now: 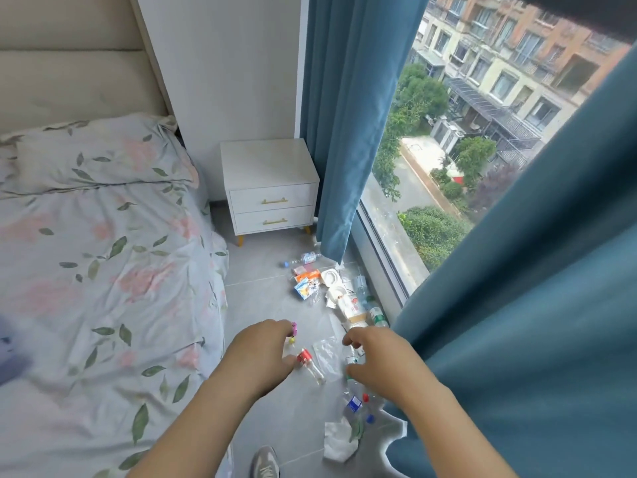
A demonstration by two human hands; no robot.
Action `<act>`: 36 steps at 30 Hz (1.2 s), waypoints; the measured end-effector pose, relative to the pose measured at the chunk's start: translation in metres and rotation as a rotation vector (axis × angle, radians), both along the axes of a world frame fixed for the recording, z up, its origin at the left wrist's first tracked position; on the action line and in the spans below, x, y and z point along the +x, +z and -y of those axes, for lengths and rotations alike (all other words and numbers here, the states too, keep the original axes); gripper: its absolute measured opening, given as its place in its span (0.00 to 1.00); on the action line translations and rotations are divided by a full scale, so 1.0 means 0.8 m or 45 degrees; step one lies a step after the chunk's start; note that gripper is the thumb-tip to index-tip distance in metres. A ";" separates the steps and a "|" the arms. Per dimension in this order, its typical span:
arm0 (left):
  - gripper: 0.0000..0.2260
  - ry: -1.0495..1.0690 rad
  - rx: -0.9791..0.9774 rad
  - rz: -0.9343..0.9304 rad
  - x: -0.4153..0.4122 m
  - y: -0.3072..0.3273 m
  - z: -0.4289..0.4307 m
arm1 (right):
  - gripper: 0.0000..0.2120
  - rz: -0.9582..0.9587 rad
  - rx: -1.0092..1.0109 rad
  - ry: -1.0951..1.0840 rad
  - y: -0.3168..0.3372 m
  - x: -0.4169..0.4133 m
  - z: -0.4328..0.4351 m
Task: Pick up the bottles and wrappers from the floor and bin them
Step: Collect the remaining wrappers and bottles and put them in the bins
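Red-capped bottle (310, 366) lies on its side on the floor (262, 298), a short way in from the window (448, 150), with its cap toward your left hand (258, 351). The left thumb tip is right at the cap, and the fingers reach past it toward a small pink-and-yellow bit (293, 331). That grip is wide, with nothing in it.

A clear plastic wrapper (329, 357) lies flat on the window side of the bottle. Can't tell if the two touch or overlap.

Your right hand (377, 355) is nearer the window, fingers curled, with a small clear bottle (352, 358) showing between thumb and fingers. Can't tell whether that grip has hold of it or only brackets it.

Under the right wrist, close to the window, is a heap of clear bottles (360, 405) with blue and red caps, against the hem of the near curtain (534, 305). A crumpled white tissue (339, 443) lies just beside the heap.

Further along the window:
- a green-label bottle (377, 317)
- a carton with red print (351, 305)
- a tall clear bottle (360, 284) right at the window frame
- white trays (332, 279), with orange and blue wrappers (305, 282) on the side of them away from the window
- a blue-capped bottle (305, 258) on its side near the hem of the far curtain (344, 115)

The white nightstand (272, 188) stands beside that far curtain. The bed (103, 270), with floral bedding, is well away from the window. Your shoe (264, 464) shows at the bottom edge.
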State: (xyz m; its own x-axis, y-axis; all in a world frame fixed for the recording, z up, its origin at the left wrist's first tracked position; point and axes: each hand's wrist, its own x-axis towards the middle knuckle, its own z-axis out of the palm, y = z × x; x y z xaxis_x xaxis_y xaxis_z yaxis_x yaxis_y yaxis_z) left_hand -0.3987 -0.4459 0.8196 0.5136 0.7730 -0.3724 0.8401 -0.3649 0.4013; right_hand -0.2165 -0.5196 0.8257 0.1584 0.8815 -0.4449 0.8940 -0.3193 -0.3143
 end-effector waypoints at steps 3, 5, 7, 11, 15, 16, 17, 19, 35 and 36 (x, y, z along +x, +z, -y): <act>0.17 0.013 -0.037 0.001 -0.005 -0.009 -0.019 | 0.20 0.007 -0.033 0.003 -0.011 -0.001 -0.019; 0.17 0.026 -0.053 -0.002 -0.006 -0.015 -0.031 | 0.20 0.008 -0.049 0.010 -0.017 0.002 -0.033; 0.17 0.036 -0.066 -0.012 -0.005 -0.021 -0.043 | 0.20 0.007 -0.059 0.026 -0.023 0.007 -0.047; 0.17 0.056 -0.095 -0.038 0.003 -0.035 -0.065 | 0.19 0.007 -0.078 0.081 -0.038 0.018 -0.078; 0.18 0.082 -0.112 -0.067 0.020 -0.048 -0.097 | 0.19 -0.001 -0.099 0.134 -0.056 0.037 -0.115; 0.18 0.089 -0.113 -0.074 0.027 -0.052 -0.106 | 0.19 -0.004 -0.105 0.145 -0.061 0.043 -0.126; 0.17 0.100 -0.118 -0.080 0.035 -0.056 -0.115 | 0.19 -0.009 -0.112 0.154 -0.067 0.051 -0.137; 0.17 0.123 -0.125 -0.088 0.054 -0.067 -0.133 | 0.19 -0.015 -0.125 0.174 -0.080 0.070 -0.159; 0.16 0.209 -0.274 -0.164 0.113 -0.258 -0.242 | 0.20 -0.036 -0.228 0.131 -0.269 0.160 -0.284; 0.16 0.213 -0.282 -0.159 0.113 -0.274 -0.247 | 0.19 -0.033 -0.235 0.123 -0.285 0.162 -0.289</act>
State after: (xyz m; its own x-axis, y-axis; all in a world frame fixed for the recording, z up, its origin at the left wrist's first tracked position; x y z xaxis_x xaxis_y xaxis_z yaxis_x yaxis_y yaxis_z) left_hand -0.3080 -0.2483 0.6004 0.3254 0.7361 -0.5935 0.9292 -0.1325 0.3451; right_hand -0.0866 -0.2882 0.5978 0.0631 0.7950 -0.6033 0.9156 -0.2866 -0.2820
